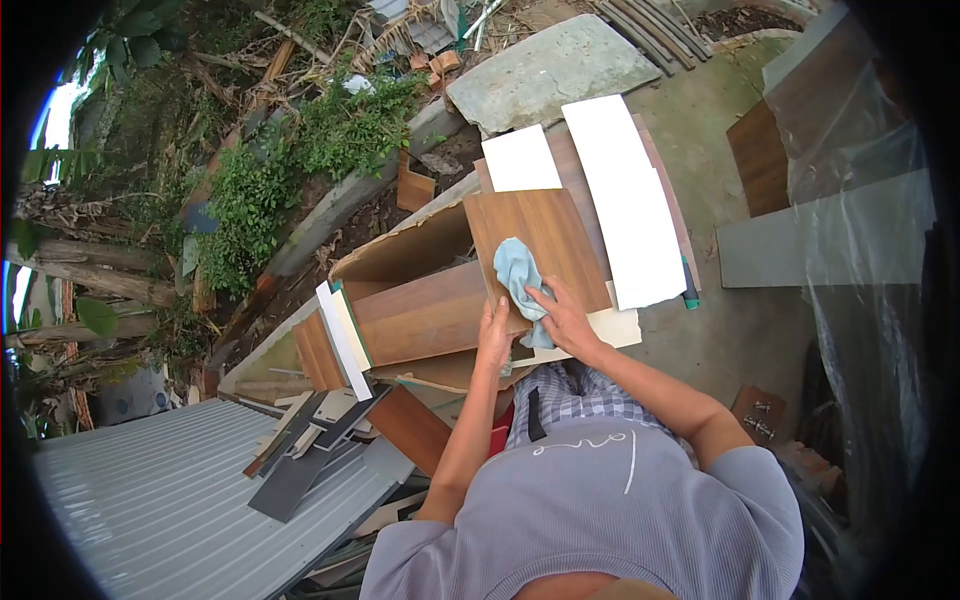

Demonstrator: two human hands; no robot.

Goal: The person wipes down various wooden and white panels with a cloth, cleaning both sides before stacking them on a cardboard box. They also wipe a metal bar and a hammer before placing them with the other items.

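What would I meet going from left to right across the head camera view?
Ridged metal sheet, cloth, long white board, grey panel. I left out things whose places overlap.

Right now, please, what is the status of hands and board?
Left hand grips wood-grain board, near-left corner. Right hand holds light-blue cloth on its face. Long white panel close at right.
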